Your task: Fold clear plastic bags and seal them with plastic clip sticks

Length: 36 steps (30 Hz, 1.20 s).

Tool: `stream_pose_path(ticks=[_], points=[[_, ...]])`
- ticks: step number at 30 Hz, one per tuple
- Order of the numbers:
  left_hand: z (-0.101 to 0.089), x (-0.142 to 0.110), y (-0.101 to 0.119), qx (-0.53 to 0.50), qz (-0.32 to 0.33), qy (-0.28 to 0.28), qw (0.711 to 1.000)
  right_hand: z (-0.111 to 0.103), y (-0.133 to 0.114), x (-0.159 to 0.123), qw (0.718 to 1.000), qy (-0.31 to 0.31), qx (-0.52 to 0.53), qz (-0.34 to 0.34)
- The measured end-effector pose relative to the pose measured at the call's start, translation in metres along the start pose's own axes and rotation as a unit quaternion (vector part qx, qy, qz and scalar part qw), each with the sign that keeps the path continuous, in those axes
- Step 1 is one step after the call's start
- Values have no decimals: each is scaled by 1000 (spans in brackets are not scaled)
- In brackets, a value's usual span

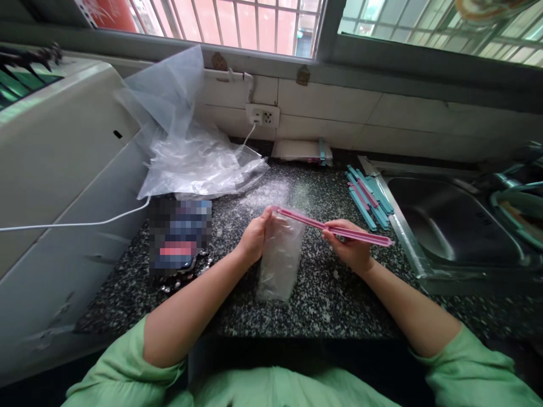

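Observation:
A small clear plastic bag hangs above the speckled black countertop. My left hand is closed around the bag's top left corner. A long pink sealing clip runs across the bag's mouth and sticks out to the right. My right hand pinches the pink clip near its middle, just right of the bag.
A heap of clear plastic bags lies at the back left beside a white appliance with a white cable. Several blue and pink clips lie by the steel sink. A blurred packet sits left of my hands.

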<state>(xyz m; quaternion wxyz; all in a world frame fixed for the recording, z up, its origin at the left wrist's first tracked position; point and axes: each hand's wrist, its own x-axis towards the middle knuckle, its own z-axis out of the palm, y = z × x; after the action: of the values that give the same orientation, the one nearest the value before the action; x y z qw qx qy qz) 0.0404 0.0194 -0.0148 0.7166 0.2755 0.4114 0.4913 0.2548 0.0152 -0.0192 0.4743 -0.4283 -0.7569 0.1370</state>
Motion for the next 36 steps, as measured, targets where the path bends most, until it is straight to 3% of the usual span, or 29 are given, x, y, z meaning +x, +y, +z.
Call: stream_pose_path(ticks=[5,12,18,24,36], points=[[1,-5,-1,67,32,-24,997,-5,13,5,992,88,26,82],[4,-7,-7,112,56,-42,991,2,6,3,999,-5,-39,20],[7,-9,-10,146,42,-54,987,4,-6,-1,999,-33,-30,-19],[3,-5,-15,95,-10,-43,994,5,-5,-4,999,-42,9,28],[-1,-3,-14,87,-17,-34,995,8,-4,-5,997,-44,30,56]])
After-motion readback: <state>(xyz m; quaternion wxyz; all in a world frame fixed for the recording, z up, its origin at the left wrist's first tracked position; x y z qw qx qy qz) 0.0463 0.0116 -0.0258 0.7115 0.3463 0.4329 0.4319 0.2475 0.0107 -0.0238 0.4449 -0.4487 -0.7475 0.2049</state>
